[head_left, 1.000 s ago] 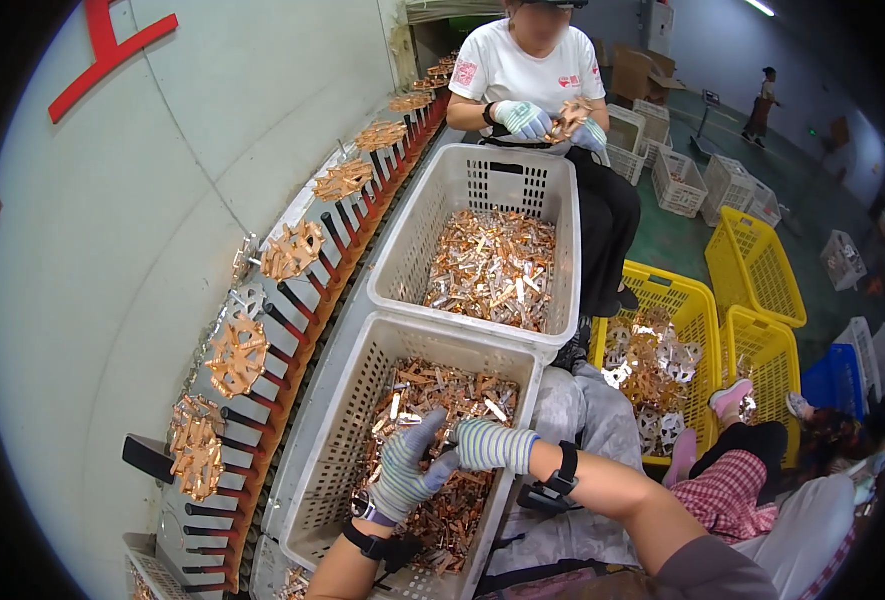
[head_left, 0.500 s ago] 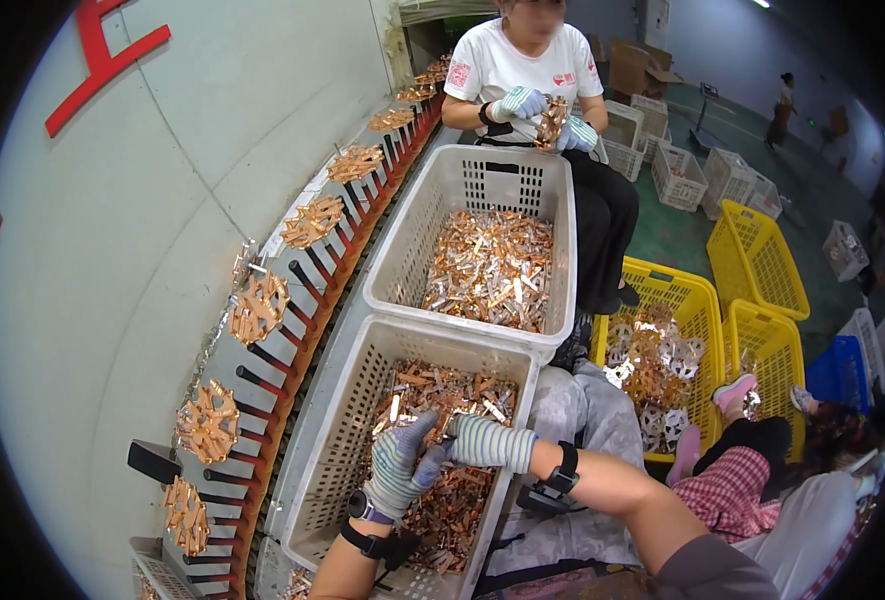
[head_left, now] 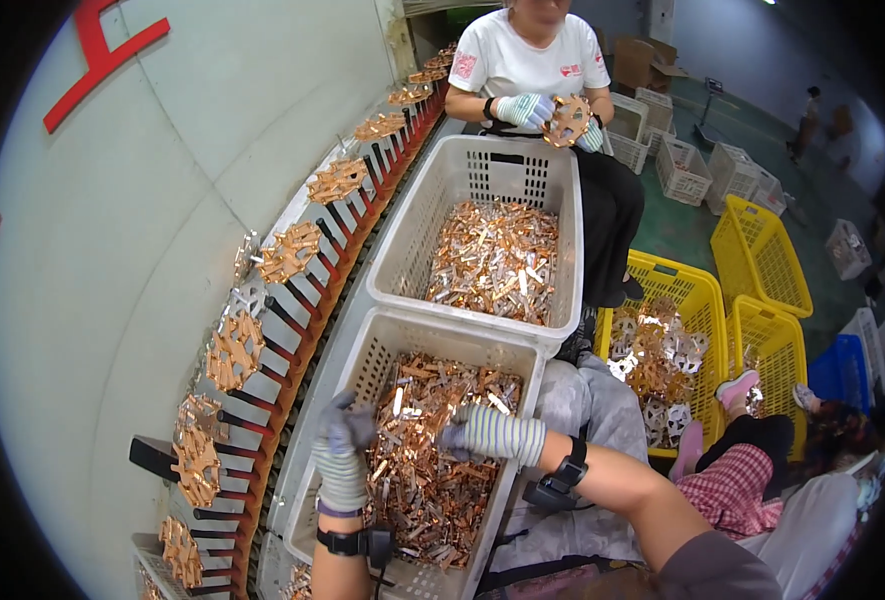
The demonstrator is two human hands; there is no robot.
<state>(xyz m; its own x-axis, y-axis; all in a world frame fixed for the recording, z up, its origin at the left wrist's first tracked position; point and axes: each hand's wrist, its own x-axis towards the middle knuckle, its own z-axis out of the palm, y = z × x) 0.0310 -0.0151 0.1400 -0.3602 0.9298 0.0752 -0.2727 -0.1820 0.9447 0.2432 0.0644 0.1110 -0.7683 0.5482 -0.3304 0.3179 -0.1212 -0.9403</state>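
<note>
My left hand (head_left: 342, 465), in a striped glove with grey fingertips, is raised over the left rim of the near grey crate (head_left: 394, 330). Motion smears its fingers. Over the right part of that crate is my right hand (head_left: 492, 436), gloved alike, its fingers bent together just above the loose pieces; what they hold, if anything, is hidden. Small copper-coloured and silvery metal pieces (head_left: 432, 500) fill the crate's bottom. Left of the crate runs a line of black-tipped pegs (head_left: 247, 425) on an orange-brown strip, with copper-coloured, spoked metal parts (head_left: 235, 350) spaced along it.
A second grey crate (head_left: 402, 265) of similar pieces adjoins the near one. Behind it sits a co-worker (head_left: 532, 75) holding a round copper-coloured part (head_left: 567, 122). Yellow baskets (head_left: 717, 330) stand to the right, one with flat metal parts. White crates (head_left: 682, 170) stand farther back.
My left hand has moved left, away from my right hand, toward the crate's rim. The spoked parts have shifted nearer along the line. The co-worker's part has turned flat side forward.
</note>
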